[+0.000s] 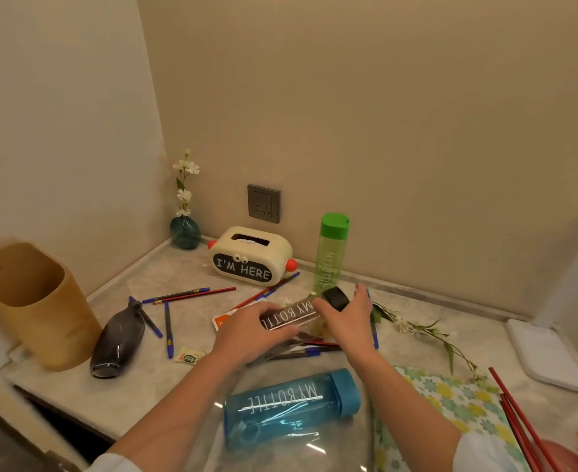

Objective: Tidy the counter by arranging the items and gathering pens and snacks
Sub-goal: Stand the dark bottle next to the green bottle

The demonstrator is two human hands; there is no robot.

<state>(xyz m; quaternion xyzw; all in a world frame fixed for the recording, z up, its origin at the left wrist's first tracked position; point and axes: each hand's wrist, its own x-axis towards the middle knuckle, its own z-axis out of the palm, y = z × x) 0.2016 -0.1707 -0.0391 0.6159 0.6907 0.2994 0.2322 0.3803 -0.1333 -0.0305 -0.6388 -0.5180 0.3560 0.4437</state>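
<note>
Domestic interior, probably a home: a marbled tabletop [151, 386] was fitted into a corner of plain beige walls [383, 114], with a grey wall socket [263, 203] just above it. Household items stood or lay on it: a novelty tissue box [250, 255] lettered "I'M HERE", a small blue vase [185, 232] of white flowers, a green drinking bottle [330, 257] and scattered pens [168, 330].

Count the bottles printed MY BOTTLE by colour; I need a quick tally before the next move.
green bottle: 1
blue bottle: 1
black bottle: 1
Total: 3
</note>
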